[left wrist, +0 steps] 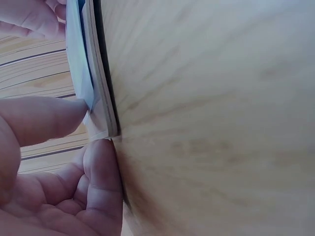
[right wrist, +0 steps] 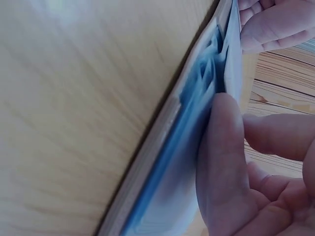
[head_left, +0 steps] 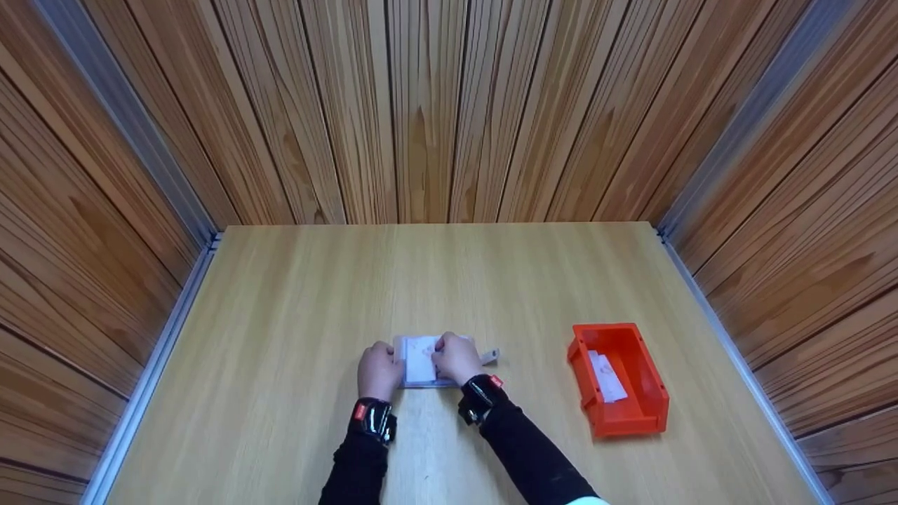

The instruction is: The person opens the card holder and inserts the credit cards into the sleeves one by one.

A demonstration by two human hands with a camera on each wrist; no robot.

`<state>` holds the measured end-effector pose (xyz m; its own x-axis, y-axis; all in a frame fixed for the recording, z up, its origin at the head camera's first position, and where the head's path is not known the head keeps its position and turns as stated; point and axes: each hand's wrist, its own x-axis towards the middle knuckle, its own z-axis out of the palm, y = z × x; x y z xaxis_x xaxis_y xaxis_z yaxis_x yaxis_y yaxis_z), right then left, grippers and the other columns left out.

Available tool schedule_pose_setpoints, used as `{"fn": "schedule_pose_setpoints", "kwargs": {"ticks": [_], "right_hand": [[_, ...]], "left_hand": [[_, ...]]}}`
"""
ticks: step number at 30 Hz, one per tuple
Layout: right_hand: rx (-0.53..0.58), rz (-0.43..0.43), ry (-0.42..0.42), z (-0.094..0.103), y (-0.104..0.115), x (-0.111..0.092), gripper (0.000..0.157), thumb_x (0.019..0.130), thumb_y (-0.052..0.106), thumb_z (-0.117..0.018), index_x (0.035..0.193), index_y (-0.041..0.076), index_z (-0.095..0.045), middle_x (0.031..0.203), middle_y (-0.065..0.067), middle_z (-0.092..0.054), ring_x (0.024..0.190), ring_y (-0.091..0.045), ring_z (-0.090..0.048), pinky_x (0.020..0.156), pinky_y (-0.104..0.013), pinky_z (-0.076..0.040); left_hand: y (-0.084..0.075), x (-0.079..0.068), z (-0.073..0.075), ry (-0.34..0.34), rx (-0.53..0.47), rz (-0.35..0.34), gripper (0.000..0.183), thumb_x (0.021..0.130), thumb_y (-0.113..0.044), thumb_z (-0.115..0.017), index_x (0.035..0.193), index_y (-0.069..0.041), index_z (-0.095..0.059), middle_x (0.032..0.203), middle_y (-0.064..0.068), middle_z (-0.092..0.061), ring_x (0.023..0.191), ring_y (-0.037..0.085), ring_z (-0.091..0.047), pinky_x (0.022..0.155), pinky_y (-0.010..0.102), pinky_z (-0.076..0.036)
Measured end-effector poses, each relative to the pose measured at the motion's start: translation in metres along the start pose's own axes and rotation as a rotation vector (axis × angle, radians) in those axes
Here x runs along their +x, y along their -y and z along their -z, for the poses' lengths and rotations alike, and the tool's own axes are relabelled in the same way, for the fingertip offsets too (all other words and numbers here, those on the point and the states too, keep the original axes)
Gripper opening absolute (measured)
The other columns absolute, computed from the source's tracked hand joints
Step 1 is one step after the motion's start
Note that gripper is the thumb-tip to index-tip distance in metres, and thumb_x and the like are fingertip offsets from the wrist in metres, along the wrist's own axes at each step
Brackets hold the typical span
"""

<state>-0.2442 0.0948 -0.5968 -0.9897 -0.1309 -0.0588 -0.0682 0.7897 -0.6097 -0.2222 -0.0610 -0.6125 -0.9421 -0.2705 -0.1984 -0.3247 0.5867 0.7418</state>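
A flat card holder (head_left: 419, 384) with clear covers and blue inside layers lies on the table in front of me. On top of it is a white card (head_left: 419, 361) with faint printing. My left hand (head_left: 379, 370) grips the left edge of the holder, thumb above and a curled finger (left wrist: 101, 167) against its side. With thumb and forefinger my right hand (head_left: 457, 358) pinches the right edge of the white card, which stands slightly raised from the blue pockets (right wrist: 204, 73) in the right wrist view. A grey strap-like tab (head_left: 490, 356) sticks out at the right.
An orange-red bin (head_left: 649, 393) stands to the right, with white cards or papers (head_left: 607, 376) inside it. Wooden plank walls and metal rails (head_left: 744, 365) border the light wood table (head_left: 280, 294).
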Motion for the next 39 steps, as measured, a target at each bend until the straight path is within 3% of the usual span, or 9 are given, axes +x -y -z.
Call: {"fn": "schedule_pose_setpoints", "kwargs": {"ticks": [8, 26, 33, 39], "right_hand": [[0.007, 0.045, 0.021, -0.0011, 0.0006, -0.0008, 0.011, 0.088, 0.010, -0.068, 0.094, 0.001, -0.067, 0.088, -0.010, -0.069, 0.083, -0.026, -0.065, 0.078, -0.040, -0.052], [0.001, 0.073, 0.082, -0.0028, 0.0012, 0.0006, 0.020, 0.092, 0.012, -0.068, 0.105, -0.003, -0.067, 0.093, -0.012, -0.070, 0.086, -0.027, -0.066, 0.080, -0.039, -0.052], [0.001, 0.061, 0.104, -0.0031, 0.0012, 0.0022, 0.021, 0.092, 0.012, -0.067, 0.106, -0.003, -0.069, 0.095, -0.011, -0.070, 0.086, -0.025, -0.066, 0.080, -0.038, -0.052], [-0.009, 0.102, 0.073, -0.0019, -0.0003, 0.0011, 0.018, 0.091, 0.011, -0.068, 0.101, -0.003, -0.069, 0.093, -0.012, -0.071, 0.088, -0.027, -0.067, 0.082, -0.039, -0.052]], "left_hand": [[0.0032, -0.0003, -0.0010, -0.061, 0.039, -0.084, 0.025, 0.082, -0.007, -0.071, 0.102, 0.007, -0.064, 0.093, 0.016, -0.063, 0.090, 0.033, -0.061, 0.080, 0.046, -0.049], [0.0013, 0.0011, -0.0001, -0.022, 0.044, -0.056, 0.025, 0.085, -0.008, -0.070, 0.105, 0.006, -0.063, 0.096, 0.016, -0.062, 0.091, 0.032, -0.060, 0.081, 0.046, -0.049], [0.0028, 0.0003, -0.0006, -0.045, 0.044, -0.081, 0.024, 0.083, -0.007, -0.070, 0.102, 0.006, -0.064, 0.094, 0.016, -0.063, 0.091, 0.033, -0.061, 0.081, 0.046, -0.049], [0.0027, -0.0007, 0.0004, -0.060, 0.037, -0.105, 0.026, 0.081, -0.007, -0.072, 0.101, 0.007, -0.065, 0.094, 0.017, -0.063, 0.091, 0.034, -0.061, 0.081, 0.047, -0.049]]}}
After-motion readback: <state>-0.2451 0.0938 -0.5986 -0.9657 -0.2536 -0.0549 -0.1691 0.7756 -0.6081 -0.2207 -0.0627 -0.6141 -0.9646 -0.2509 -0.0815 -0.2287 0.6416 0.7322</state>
